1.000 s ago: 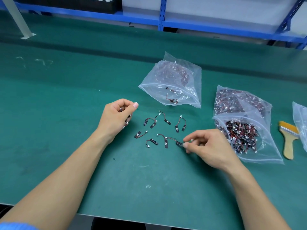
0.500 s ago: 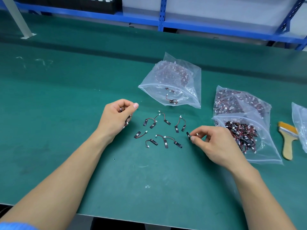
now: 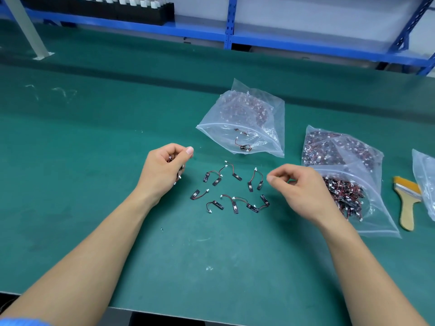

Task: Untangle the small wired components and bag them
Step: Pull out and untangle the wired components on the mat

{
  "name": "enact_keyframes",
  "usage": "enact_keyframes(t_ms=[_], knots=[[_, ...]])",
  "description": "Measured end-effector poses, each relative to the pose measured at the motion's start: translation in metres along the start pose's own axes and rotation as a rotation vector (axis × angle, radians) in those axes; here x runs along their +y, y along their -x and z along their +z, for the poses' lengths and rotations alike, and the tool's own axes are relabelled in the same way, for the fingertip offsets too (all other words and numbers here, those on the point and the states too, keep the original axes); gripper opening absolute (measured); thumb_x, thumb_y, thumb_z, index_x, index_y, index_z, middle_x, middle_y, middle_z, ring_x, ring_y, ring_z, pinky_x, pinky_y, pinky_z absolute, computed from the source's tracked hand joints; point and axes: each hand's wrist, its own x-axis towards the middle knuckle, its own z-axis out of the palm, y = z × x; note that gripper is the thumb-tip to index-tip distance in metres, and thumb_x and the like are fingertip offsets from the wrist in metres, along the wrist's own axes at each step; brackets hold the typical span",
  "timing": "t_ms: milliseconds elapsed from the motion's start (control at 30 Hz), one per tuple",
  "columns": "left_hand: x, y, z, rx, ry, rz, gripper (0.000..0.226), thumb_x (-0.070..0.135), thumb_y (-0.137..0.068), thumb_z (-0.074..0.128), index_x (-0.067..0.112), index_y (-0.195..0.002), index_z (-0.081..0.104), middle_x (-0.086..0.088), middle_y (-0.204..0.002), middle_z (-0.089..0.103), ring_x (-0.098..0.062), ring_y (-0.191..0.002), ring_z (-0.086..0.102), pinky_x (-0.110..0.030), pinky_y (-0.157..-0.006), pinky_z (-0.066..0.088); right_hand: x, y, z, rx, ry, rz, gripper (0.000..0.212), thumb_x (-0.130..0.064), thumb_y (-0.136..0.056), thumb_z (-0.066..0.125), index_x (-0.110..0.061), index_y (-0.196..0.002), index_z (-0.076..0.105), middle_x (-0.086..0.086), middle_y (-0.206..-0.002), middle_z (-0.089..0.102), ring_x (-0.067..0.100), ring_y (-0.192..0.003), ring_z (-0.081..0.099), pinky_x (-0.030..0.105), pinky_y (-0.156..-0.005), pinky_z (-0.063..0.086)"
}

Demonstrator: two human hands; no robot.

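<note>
The green counter (image 3: 94, 161) fills nearly everything in front of me, with blue shelving (image 3: 228, 24) running along its far side. Three clear plastic bags lie on it. The middle bag (image 3: 275, 114) lies beyond my hands with its mouth towards me; a mass of parts shows dimly at its closed end, and two lie near the opening. To my right, the full bag (image 3: 381, 215) is packed with black and red wired parts, and it overlaps a second stuffed one behind it. The edge bag (image 3: 426, 184) is cut off by the right border, so I cannot tell what is in it.

My left hand (image 3: 162, 172) is clenched around a bunch of wired components (image 3: 175, 171), with white connectors poking out between my fingers. My right hand (image 3: 306, 191) hangs just above the counter in front of the full bag, fingers loosely curled and nothing visible in them.

A wooden-handled brush (image 3: 406, 208) lies between the full bag and the edge bag.

The loose components (image 3: 235, 205) lie scattered singly on the counter between my two hands, each a small black strip on a short curved wire with a white plug.
</note>
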Motion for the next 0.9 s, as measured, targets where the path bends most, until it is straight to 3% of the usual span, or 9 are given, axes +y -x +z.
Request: enact_keyframes(t_ms=[167, 367, 533, 633, 767, 900], knots=[[0.010, 0.003, 0.010, -0.036, -0.119, 0.123, 0.022, 0.028, -0.095, 0.067, 0.018, -0.075, 0.067, 0.014, -0.052, 0.047, -0.005, -0.048, 0.040, -0.015, -0.048, 0.038, 0.006, -0.015, 0.016, 0.170, -0.082, -0.019, 0.020, -0.024, -0.089, 0.071, -0.024, -0.069, 0.069, -0.018, -0.052, 0.053, 0.003, -0.048, 0.043, 0.016, -0.052, 0.034], [0.055, 0.001, 0.050, -0.165, -0.260, 0.372, 0.027, 0.024, -0.093, 0.070, 0.028, -0.068, 0.061, 0.018, -0.055, 0.051, -0.003, -0.052, 0.041, -0.012, -0.054, 0.033, 0.015, -0.014, 0.026, 0.192, -0.082, -0.071, 0.020, -0.023, -0.089, 0.073, -0.026, -0.070, 0.069, -0.018, -0.053, 0.056, 0.003, -0.048, 0.045, 0.013, -0.052, 0.036], [0.101, -0.051, 0.085, -0.002, -0.318, 0.515, 0.026, 0.031, -0.093, 0.067, 0.017, -0.072, 0.062, 0.011, -0.058, 0.056, -0.004, -0.055, 0.046, -0.021, -0.058, 0.040, 0.016, -0.015, 0.029, 0.190, -0.063, -0.089, 0.016, -0.024, -0.088, 0.074, -0.022, -0.072, 0.072, -0.015, -0.054, 0.057, 0.003, -0.050, 0.046, 0.015, -0.053, 0.037], [0.110, -0.092, 0.104, -0.023, -0.512, 0.472, 0.026, 0.040, -0.094, 0.065, 0.019, -0.077, 0.063, 0.014, -0.065, 0.059, -0.006, -0.063, 0.053, -0.031, -0.069, 0.047, 0.016, -0.015, 0.031, 0.177, -0.058, -0.088, 0.016, -0.023, -0.087, 0.074, -0.023, -0.071, 0.072, -0.008, -0.058, 0.060, 0.004, -0.050, 0.046, 0.017, -0.054, 0.038], [0.092, -0.119, 0.115, -0.254, -0.781, 0.319, 0.043, 0.062, -0.091, 0.059, 0.020, -0.096, 0.065, 0.007, -0.089, 0.065, -0.018, -0.088, 0.059, -0.034, -0.074, 0.044, 0.018, -0.015, 0.032, 0.166, -0.052, -0.095, 0.019, -0.022, -0.087, 0.074, -0.026, -0.069, 0.070, -0.005, -0.059, 0.060, 0.004, -0.050, 0.046, 0.016, -0.054, 0.038], [0.075, -0.117, 0.103, -0.364, -0.780, 0.278, 0.049, 0.065, -0.097, 0.043, 0.026, -0.117, 0.065, 0.010, -0.107, 0.068, -0.016, -0.107, 0.060, -0.035, -0.089, 0.046, 0.021, -0.018, 0.031, 0.173, -0.049, -0.086, 0.017, -0.023, -0.087, 0.074, -0.024, -0.070, 0.071, -0.004, -0.059, 0.060, 0.005, -0.051, 0.046, 0.021, -0.055, 0.040]])
